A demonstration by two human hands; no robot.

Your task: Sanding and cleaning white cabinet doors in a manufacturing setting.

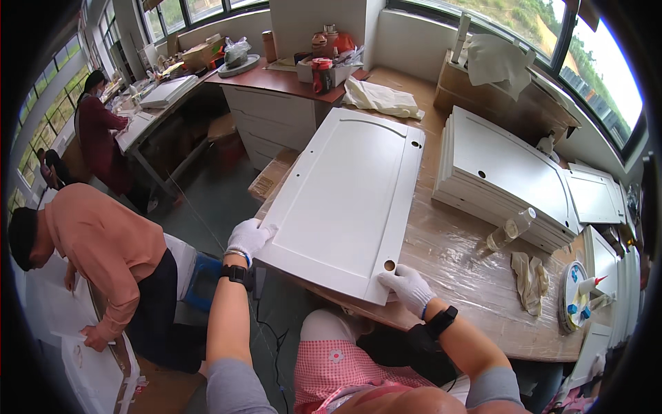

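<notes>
A white cabinet door [338, 200] with a recessed, arched panel and round hinge holes lies at a slant over the wrapped worktable [448, 276]. My left hand [249, 238], in a white glove, grips its left edge near the front corner. At the near right corner, my gloved right hand [408, 286] closes on the door, thumb on top just below a hinge hole. The fingers of both hands are partly hidden beneath the door. To the right, a stack of similar white doors [510, 172] rests on the same table.
Right of the door are a clear bottle [510, 229], a crumpled cloth [529, 283] and a round tub [571, 303] with a red-tipped glue bottle [590, 285]. Another cloth [383, 98] lies beyond the door. A co-worker in an orange shirt [114, 248] bends over white panels at left.
</notes>
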